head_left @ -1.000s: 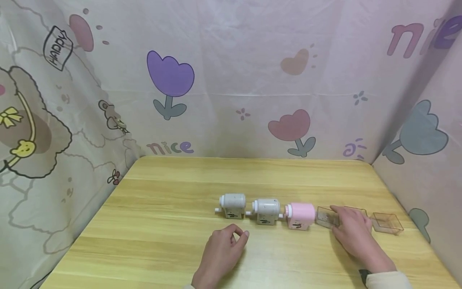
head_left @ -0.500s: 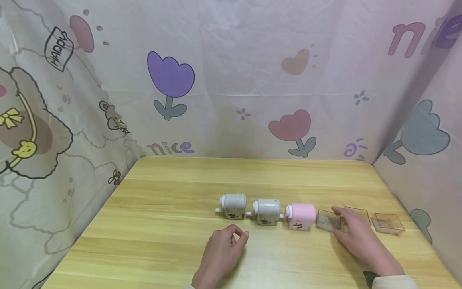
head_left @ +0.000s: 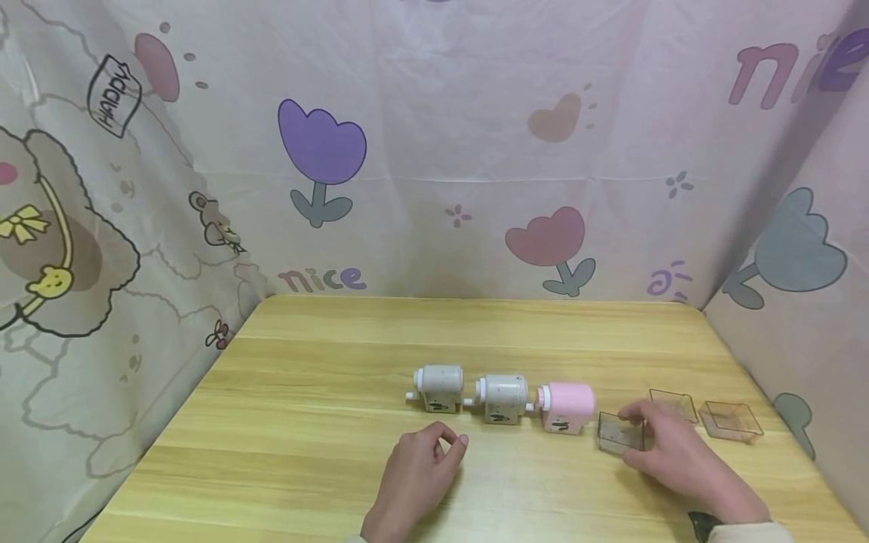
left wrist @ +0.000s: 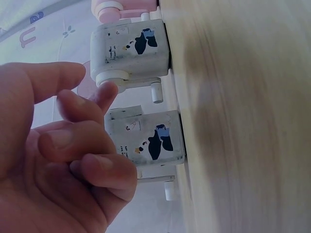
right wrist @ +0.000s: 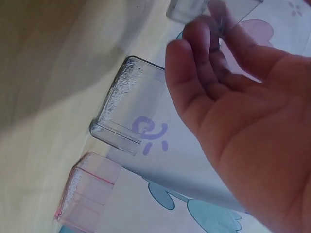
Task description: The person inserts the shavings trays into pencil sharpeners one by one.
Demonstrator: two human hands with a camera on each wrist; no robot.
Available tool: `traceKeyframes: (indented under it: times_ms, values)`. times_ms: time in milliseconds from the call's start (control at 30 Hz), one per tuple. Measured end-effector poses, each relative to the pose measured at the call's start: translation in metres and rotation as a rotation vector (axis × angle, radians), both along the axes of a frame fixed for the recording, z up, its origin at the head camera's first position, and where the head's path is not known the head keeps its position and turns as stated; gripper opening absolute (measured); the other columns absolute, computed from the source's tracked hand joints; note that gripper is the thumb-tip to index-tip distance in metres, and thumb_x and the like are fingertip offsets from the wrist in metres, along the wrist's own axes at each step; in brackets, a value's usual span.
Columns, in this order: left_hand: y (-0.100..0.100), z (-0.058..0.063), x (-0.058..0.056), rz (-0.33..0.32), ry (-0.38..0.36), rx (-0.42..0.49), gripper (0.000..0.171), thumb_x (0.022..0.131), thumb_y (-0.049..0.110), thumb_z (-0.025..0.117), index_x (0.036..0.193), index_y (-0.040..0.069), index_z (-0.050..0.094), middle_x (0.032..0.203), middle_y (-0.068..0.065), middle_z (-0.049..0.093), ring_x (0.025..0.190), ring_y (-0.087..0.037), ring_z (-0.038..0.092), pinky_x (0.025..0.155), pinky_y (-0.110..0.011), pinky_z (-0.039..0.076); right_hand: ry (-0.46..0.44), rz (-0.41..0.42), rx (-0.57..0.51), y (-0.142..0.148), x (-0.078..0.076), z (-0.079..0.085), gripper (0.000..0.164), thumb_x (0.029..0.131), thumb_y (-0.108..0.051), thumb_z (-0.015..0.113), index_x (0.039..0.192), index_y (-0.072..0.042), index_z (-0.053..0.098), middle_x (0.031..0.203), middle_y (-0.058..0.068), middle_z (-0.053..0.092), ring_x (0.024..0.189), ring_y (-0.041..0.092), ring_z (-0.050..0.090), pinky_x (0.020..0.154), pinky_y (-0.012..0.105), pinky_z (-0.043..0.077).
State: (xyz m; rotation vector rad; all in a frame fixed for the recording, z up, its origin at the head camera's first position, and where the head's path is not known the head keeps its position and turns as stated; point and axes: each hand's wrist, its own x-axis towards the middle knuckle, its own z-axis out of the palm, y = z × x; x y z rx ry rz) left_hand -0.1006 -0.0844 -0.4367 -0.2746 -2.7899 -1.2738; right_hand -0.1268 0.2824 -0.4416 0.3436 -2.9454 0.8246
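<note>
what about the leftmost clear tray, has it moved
Yes, toward the near side: the leftmost clear tray is now lower relative to the pink sharpener in the head view.

"What does your right grip (head_left: 679,456) block in the head view?"

"Part of the right end of the smoky box (head_left: 619,437), and part of the clear box (head_left: 681,405). Your right wrist view's top edge crops the smoky box."

"In your left wrist view?"

"Your left grip (left wrist: 73,150) hides part of the lower grey sharpener (left wrist: 172,145); the pink sharpener (left wrist: 138,5) is cut off above. The lettering (left wrist: 112,51) on the upper grey sharpener (left wrist: 136,60) is too small to read."
</note>
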Motion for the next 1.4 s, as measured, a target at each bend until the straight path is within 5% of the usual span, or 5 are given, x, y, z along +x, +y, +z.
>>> traceKeyframes:
  times_ms: [200,500,833,1100,1400]
  values:
    - [0.000,-0.001,0.000,0.004,0.021,-0.002,0.031,0.093,0.045,0.056,0.090,0.016,0.066,0.057,0.010,0.045,0.047,-0.005,0.039,0.047,-0.025,0.036,-0.083,0.060,-0.073,-0.004,0.003,0.002,0.053,0.065,-0.026,0.081,0.110,-0.010,0.058,0.097,0.000,0.053,0.081,0.013,0.045,0.067,0.028,0.043]
    - [0.001,-0.002,-0.004,0.125,0.149,0.049,0.016,0.089,0.032,0.064,0.096,0.017,0.066,0.079,0.010,0.054,0.057,-0.003,0.046,0.056,-0.024,0.042,-0.104,0.137,-0.118,-0.012,0.007,0.001,0.052,0.064,-0.024,0.080,0.108,-0.011,0.056,0.096,-0.001,0.054,0.080,0.010,0.046,0.067,0.027,0.044]
    - [-0.002,-0.006,-0.011,0.164,0.159,0.076,0.050,0.084,0.027,0.071,0.127,0.010,0.050,0.118,-0.008,0.051,0.058,-0.003,0.047,0.053,-0.023,0.043,-0.127,0.192,-0.146,-0.022,0.006,-0.005,0.052,0.063,-0.020,0.078,0.109,-0.010,0.056,0.099,-0.001,0.055,0.083,0.009,0.047,0.071,0.028,0.045]
    - [-0.008,0.001,-0.024,0.137,0.275,-0.002,0.068,0.082,0.024,0.074,0.139,0.014,0.039,0.130,-0.009,0.040,0.060,0.001,0.046,0.048,-0.021,0.042,-0.172,0.206,-0.151,-0.023,0.005,-0.007,0.052,0.065,-0.020,0.078,0.110,-0.011,0.055,0.100,-0.001,0.054,0.085,0.010,0.047,0.072,0.027,0.046]
    - [-0.024,0.001,-0.048,0.063,0.144,-0.122,0.078,0.082,0.026,0.074,0.148,0.019,0.033,0.142,-0.020,0.033,0.061,-0.007,0.049,0.048,-0.024,0.042,-0.178,0.200,-0.152,-0.024,0.002,-0.007,0.053,0.064,-0.018,0.078,0.111,-0.010,0.055,0.099,0.000,0.053,0.084,0.010,0.046,0.071,0.027,0.045]
